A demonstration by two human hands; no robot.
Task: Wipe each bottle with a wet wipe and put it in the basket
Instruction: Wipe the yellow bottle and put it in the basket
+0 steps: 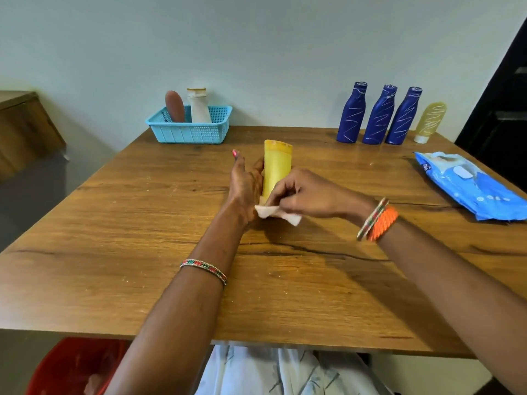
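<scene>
Yellow bottle (276,169) upright mid-surface, left hand (245,183) fingers cupped round its side, right hand (302,193) fingers pinching wet wipe (278,213) against its base

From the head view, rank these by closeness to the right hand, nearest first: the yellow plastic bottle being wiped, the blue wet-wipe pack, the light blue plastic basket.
Measured from the right hand:
1. Yellow plastic bottle: touching, just left of the hand at table centre.
2. Blue wet-wipe pack: on the table's right edge.
3. Light blue plastic basket: far left corner by the wall.
The pack and the basket are nearly even, so their order is uncertain.
</scene>
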